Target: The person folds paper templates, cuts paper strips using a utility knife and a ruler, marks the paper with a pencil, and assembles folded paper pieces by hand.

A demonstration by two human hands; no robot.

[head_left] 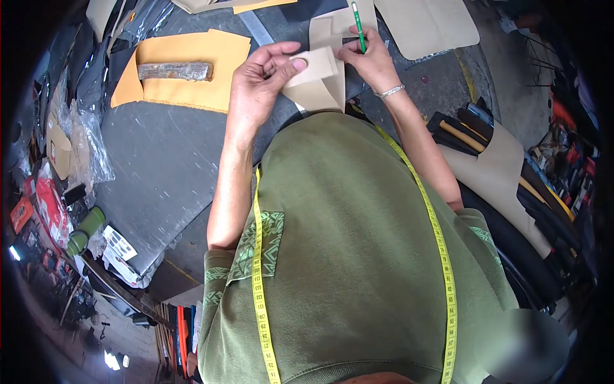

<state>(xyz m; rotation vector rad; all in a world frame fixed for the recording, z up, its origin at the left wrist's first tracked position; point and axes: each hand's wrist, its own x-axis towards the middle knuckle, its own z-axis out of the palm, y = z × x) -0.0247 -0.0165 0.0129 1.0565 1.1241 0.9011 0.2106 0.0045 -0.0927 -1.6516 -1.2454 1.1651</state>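
My left hand [263, 78] is closed, thumb on top, on a folded piece of tan paper-like sheet [324, 91] at the front edge of the table. My right hand [371, 63] holds a green pencil [358, 27] upright between its fingers. The thumb and fingertips of that hand also touch the right edge of the folded tan piece. Beyond it lies another tan piece [323, 29], partly covered by the right hand. From this view I cannot tell whether the tan pieces are paper or leather.
A yellow-orange sheet [220, 64] with a tape-wrapped bar [176, 70] on it lies left on the dark table [160, 147]. A metal ruler [256, 27] is behind my left hand. A large tan sheet [428, 25] lies back right; rolled material [499, 160] is at right.
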